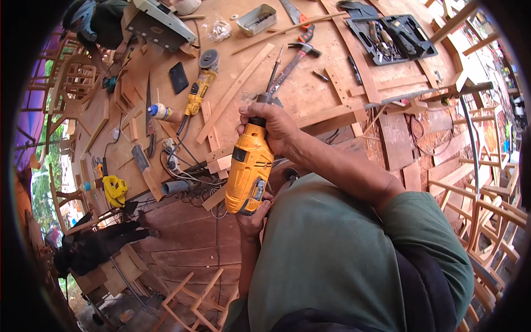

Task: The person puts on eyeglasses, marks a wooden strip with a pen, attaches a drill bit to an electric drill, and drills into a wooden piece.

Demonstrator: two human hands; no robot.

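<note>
- The workbench, just one, spread across the far side, its tools lying loose, probably so you could reach any of them quickly.
- One open black tool case sat at the far right, likely left open so its small tools stayed in easy reach.
- One yellow-and-black power drill was between your two hands, in front of your body at the bench's near edge, its one long bit pointing far. Your right hand was curled closed around the dark front collar, perhaps to steady or turn it. Your left hand was partly closed about the near end, seemingly bearing weight; its fingers were mostly hidden, so their exact curl could not be told.
- One angle grinder lay left of the drill's bit, disc to the far side, presumably set aside.
- One hammer lay just right of the bit, head far.
- One dark phone lay flat, left of the grinder, seemingly out of your way.
</note>
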